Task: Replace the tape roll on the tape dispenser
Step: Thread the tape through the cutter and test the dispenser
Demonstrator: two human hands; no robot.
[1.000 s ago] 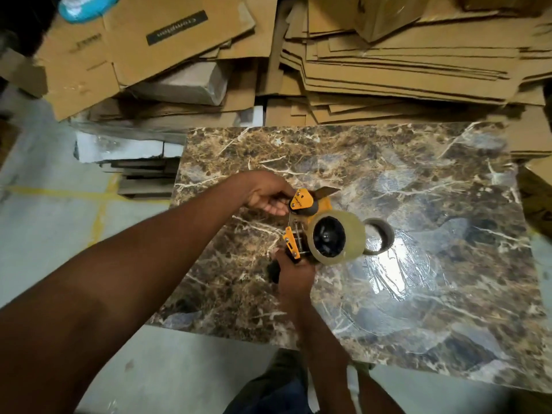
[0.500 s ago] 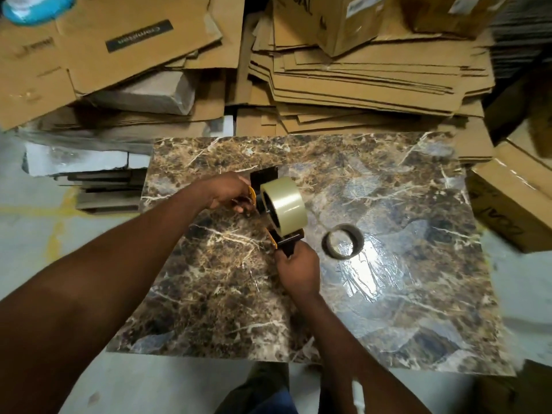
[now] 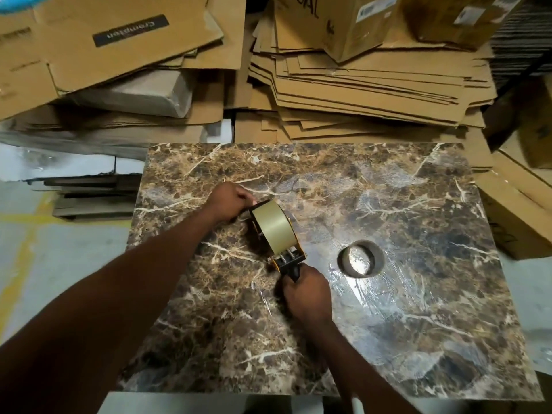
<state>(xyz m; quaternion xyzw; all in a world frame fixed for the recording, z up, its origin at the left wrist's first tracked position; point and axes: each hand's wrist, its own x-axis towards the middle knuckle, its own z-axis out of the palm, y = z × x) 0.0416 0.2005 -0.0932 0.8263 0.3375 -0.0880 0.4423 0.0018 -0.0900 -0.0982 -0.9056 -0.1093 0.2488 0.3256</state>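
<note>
A black and orange tape dispenser (image 3: 286, 261) is held above the marble table (image 3: 388, 324), with a full roll of tan tape (image 3: 273, 228) mounted on its wheel. My right hand (image 3: 307, 294) is closed around the dispenser's handle at the near end. My left hand (image 3: 230, 201) grips the dispenser's far end, next to the roll; its fingertips are hidden behind the roll. An empty cardboard tape core (image 3: 360, 258) lies flat on the table to the right of the dispenser.
Flattened cardboard sheets (image 3: 358, 85) are piled behind the table. Closed cartons (image 3: 513, 216) stand at the right edge. Grey slabs (image 3: 89, 195) lie stacked on the floor to the left. Bare concrete floor (image 3: 44, 264) shows left of the table.
The dispenser has been turned so the roll's edge faces up instead of its open side. Both hands kept hold. The camera tilted and the table shifted in view.
</note>
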